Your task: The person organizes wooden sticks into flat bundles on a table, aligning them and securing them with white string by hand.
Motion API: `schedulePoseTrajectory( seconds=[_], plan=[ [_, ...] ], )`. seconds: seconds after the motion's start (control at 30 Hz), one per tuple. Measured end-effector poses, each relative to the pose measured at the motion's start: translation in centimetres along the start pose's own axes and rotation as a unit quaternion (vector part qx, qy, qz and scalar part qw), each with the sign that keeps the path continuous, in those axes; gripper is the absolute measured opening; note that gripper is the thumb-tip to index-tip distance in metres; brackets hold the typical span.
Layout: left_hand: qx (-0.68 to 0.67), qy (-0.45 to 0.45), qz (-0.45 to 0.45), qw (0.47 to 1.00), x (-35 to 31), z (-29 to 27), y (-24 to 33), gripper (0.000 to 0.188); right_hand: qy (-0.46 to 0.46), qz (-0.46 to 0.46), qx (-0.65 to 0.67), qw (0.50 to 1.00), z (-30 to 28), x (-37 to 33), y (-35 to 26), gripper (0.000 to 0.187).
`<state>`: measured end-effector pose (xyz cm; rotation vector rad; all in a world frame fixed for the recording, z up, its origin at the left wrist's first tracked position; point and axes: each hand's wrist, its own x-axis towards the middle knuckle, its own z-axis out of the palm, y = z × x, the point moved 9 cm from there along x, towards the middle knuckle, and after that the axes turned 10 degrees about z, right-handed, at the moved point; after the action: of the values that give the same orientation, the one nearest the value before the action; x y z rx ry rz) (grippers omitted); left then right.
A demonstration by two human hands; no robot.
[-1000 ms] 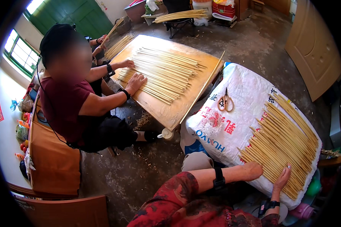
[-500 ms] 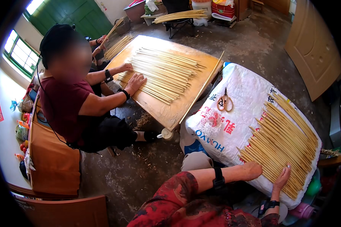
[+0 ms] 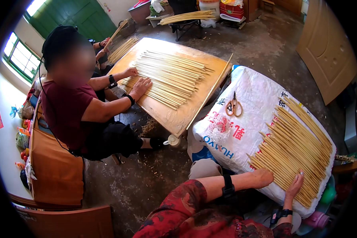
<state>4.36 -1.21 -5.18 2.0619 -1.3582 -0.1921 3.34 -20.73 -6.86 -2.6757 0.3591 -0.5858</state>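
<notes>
White woven sacking (image 3: 248, 84) covers the surface before you, probably giving the slender tan sticks (image 3: 302, 147) a level bed. They lie roughly parallel on its right side, seemingly so each is easy to reach. Your left hand (image 3: 262, 178) curls at their near edge; your right hand (image 3: 295, 185) rests over them, fingers extended. Whether either pinches a stick cannot be told. 1 pair of scissors (image 3: 234, 101) lies far left, apparently clear of both hands.

The window (image 3: 21, 57) glares white; the floor (image 3: 119, 184) looks dim.
</notes>
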Motion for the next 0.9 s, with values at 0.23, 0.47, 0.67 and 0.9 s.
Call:
schedulePoseTrajectory(
  seconds=[0.23, 0.47, 0.67, 0.9],
  plan=[
    [0.015, -0.075, -0.029, 0.997, 0.1, 0.5, -0.3, 0.013, 0.009, 0.011, 0.013, 1.0, 0.2, 0.0, 0.4, 0.015],
    [0.005, -0.074, -0.024, 0.997, 0.3, -0.3, 0.1, 0.014, 0.018, -0.001, -0.009, 1.0, 0.0, 0.2, 0.7, 0.017],
    [0.006, -0.049, -0.008, 0.999, 0.2, -0.3, 0.2, 0.015, 0.019, 0.002, 0.008, 1.0, -0.4, 0.2, -0.1, 0.014],
    [-0.188, 0.15, -0.023, 0.97, -2.4, -11.0, 0.1, 0.014, 0.013, 0.001, 0.016, 1.0, -0.4, 0.2, -0.9, 0.014]
  ],
)
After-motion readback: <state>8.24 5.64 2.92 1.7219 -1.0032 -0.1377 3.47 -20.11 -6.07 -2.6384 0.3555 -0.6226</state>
